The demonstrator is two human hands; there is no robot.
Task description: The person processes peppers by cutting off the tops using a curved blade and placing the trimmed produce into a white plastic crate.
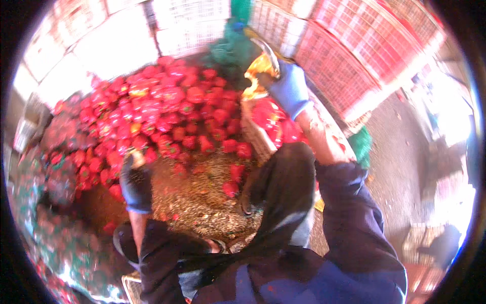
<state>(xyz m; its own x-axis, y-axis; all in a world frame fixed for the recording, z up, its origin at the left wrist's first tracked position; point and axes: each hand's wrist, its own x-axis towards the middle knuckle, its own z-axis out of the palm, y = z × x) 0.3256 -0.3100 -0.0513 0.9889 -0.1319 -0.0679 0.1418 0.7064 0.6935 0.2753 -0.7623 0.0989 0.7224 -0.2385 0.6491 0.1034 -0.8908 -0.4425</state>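
My right hand (pixel 291 91), in a light blue glove with dark fingers, is closed around a ragged yellow-orange object (pixel 259 71) of a kind I cannot make out. A curved, shiny strip (pixel 270 53) runs along that object's upper side. Just below lies a crate (pixel 256 134) filled with red bell peppers (pixel 268 119). At the near edge of a large heap of red bell peppers (pixel 162 101) is my left hand (pixel 136 185), gloved in dark material with a blue cuff. Its fingers look closed, with something small and pale at their tips, smeared by motion.
Stacked red plastic crates (pixel 334 66) stand at the right; pale crates (pixel 192 25) line the back. Green netting (pixel 230 53) hangs behind the heap. Filled mesh sacks (pixel 66 223) crowd the left side. Debris litters the floor (pixel 202 202) between my feet and the heap.
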